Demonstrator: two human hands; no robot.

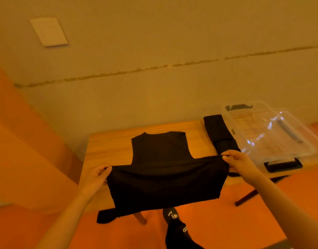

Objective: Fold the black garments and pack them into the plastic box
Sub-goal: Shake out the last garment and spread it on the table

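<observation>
A black garment (163, 169) lies across the wooden table (109, 144), its far part flat and its near part lifted and hanging over the front edge. My left hand (96, 175) pinches its left corner. My right hand (239, 161) pinches the right corner at the same height. A folded black garment (220, 133) lies on the table's right side, touching the clear plastic box (273, 133), which stands open at the far right. I cannot tell what the box holds.
The table stands against a plain wall, with its legs (248, 196) on an orange floor. A black sock and trouser leg (178, 229) show below the table's front edge. A white wall plate (48, 31) is high on the left.
</observation>
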